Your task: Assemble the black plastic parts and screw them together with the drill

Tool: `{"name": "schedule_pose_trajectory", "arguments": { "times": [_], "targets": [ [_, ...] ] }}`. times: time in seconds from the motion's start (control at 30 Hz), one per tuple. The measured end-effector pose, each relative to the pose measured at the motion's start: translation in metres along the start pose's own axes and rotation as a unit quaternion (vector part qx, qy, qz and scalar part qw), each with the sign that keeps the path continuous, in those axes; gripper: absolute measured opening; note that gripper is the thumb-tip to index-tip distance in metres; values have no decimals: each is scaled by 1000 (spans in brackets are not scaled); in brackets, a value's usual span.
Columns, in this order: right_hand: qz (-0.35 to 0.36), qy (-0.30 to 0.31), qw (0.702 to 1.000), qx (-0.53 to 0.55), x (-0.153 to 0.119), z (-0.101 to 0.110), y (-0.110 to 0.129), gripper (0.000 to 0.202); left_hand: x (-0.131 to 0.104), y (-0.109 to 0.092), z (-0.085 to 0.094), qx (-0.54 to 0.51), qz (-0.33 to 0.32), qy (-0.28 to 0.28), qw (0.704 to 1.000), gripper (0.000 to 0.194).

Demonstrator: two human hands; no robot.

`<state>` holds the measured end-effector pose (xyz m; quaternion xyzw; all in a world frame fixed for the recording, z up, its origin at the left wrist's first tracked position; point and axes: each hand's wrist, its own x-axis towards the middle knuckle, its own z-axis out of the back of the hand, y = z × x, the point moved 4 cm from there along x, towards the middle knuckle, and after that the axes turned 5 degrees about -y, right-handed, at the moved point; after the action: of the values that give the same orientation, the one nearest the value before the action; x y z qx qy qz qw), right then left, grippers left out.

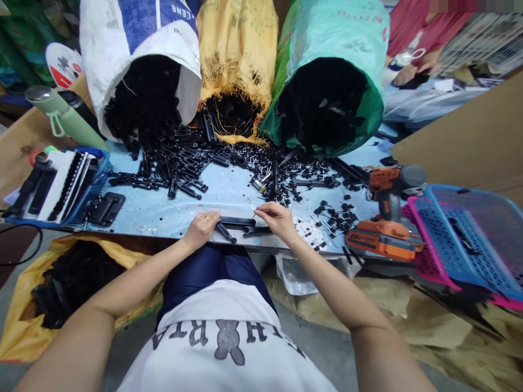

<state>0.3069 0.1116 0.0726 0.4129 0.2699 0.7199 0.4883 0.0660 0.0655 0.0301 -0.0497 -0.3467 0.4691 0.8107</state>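
Gripping at the near bench (163, 218) edge, we are pinching a black bar (237, 221) with our left hand (201, 228), fingers closed on its left end and pressing it flat. Our right hand (278, 219) is closing thumb and forefinger on a small pin (254, 213), its tip just touching the bar's right end. A second black strip (225, 233) is lying at an angle under the bar. We judge we are fitting the pin into the bar; the next move is calling for a steady left hold and a fine line-up of the pin. Just to the right, loose pins (330, 223) are lying beside an orange drill (386, 218). Farther back, black parts (175, 169) are spilling from three sacks (327, 65) across the bench.
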Motion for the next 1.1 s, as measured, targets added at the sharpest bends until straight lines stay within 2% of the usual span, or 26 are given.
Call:
{"name": "schedule_pose_trajectory", "arguments": {
  "times": [0.1, 0.2, 0.3, 0.4, 0.53, 0.63, 0.77, 0.83, 0.9, 1.0, 1.1],
  "targets": [
    [35, 3, 999, -31, -7, -8, 6, 20, 1, -1, 2, -6, -4, -6, 1000, 28],
    [97, -7, 993, -72, -12, -5, 10, 18, 3, -6, 3, 23, -11, -25, 999, 27],
    [166, -7, 982, -89, -17, -4, 15, 15, 7, -24, -3, 68, -41, -32, 996, 26],
    [202, -12, 975, -97, -20, -6, 16, 12, 17, -50, -18, 73, -90, 28, 993, 31],
    [249, -46, 961, -113, -23, -9, 10, 14, 33, -64, -35, 83, -45, 122, 988, 53],
    [301, -13, 944, -136, -31, -15, 2, 16, 40, -66, -43, 69, -31, 175, 982, 63],
    [278, 49, 942, -184, -40, -14, -12, 23, 41, -64, -45, 62, -23, 214, 975, 57],
    [281, 99, 926, -230, -43, -10, -19, 34, 40, -64, -44, 70, -33, 221, 972, 54],
    [288, 123, 902, -297, -45, -4, -26, 46, 38, -63, -41, 90, -59, 218, 970, 53],
    [271, 96, 885, -367, -38, 8, -29, 50, 40, -56, -35, 127, -71, 209, 967, 46],
    [275, 77, 905, -314, -30, 22, -8, 53, 42, -54, -16, 105, -60, 181, 976, 45]
  ]
}}
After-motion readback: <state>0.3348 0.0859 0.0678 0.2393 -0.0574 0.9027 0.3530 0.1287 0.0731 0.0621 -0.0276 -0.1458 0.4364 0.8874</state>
